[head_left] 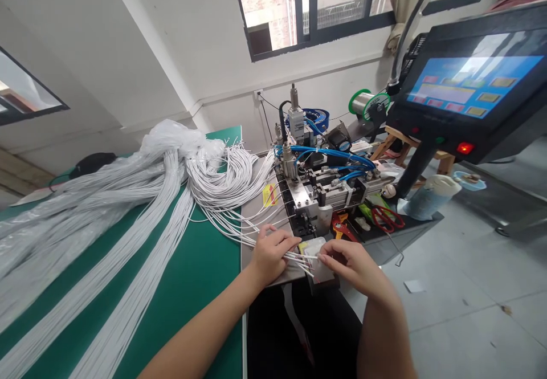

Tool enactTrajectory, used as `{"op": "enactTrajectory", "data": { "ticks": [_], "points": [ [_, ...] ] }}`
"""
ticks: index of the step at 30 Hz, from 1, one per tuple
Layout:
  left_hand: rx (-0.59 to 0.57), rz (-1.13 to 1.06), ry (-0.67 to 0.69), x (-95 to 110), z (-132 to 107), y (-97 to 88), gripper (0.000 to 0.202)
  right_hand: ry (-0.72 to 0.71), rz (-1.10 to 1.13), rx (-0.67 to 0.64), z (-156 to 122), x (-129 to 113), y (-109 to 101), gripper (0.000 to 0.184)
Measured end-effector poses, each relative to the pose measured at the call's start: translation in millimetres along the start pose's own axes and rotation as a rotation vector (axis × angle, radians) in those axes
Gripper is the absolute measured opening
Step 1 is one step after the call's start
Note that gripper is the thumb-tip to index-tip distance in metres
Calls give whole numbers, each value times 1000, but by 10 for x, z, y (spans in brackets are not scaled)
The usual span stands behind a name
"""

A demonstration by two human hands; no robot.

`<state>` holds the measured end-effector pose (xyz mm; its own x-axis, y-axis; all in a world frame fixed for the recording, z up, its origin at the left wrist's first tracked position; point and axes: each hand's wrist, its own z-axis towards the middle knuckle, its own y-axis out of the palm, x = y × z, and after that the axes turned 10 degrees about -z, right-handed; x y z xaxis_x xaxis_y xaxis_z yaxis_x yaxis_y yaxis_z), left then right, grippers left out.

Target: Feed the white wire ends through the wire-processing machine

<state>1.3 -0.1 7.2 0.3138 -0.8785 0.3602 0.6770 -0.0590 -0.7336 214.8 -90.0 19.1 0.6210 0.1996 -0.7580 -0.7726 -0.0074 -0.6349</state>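
My left hand (269, 253) is closed around a small bunch of thin white wires (305, 261) at the front edge of the metal plate (252, 219). Their stripped ends stick out to the right. My right hand (350, 262) pinches those wire ends between thumb and fingertips, just in front of a small clear plastic piece (314, 246). Directly behind both hands stands a small pneumatic machine (318, 188) with blue air hoses. A large mass of white wires (213, 179) fans out from the left hand across the green table (200, 276).
A touchscreen control panel (470, 85) on a black arm hangs at the upper right. Red-handled scissors (387, 217) and cutters (342, 228) lie right of the machine. A green wire spool (367, 102) sits behind. Clear plastic bags (51, 219) cover wire bundles at left. Grey floor lies to the right.
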Motion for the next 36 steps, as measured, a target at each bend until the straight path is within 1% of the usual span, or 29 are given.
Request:
{"op": "enactTrajectory", "data": {
  "ticks": [6, 15, 18, 21, 24, 28, 33, 36],
  "points": [
    [-7, -25, 36, -14, -18, -22, 31, -5, 43, 96, 31, -19, 9, 26],
    [-16, -25, 50, -19, -15, -31, 29, -18, 40, 145, 78, 26, 21, 28],
    [-10, -10, 28, 2, -3, -30, 23, 19, -16, 242, 111, 62, 69, 27],
    [15, 34, -45, 41, 12, -24, 20, 72, -75, 336, 131, 83, 104, 26],
    [27, 84, -90, 73, 22, -20, 22, 87, -103, 312, 119, 79, 100, 26],
    [38, 117, -88, 89, 25, -23, 24, 65, -112, 263, 88, 61, 79, 24],
    [78, 74, -70, 91, 26, -31, 20, 65, -96, 248, 91, 19, 87, 23],
    [78, 29, -46, 86, 27, -30, 20, 55, -82, 270, 111, -19, 105, 22]
  ]
}}
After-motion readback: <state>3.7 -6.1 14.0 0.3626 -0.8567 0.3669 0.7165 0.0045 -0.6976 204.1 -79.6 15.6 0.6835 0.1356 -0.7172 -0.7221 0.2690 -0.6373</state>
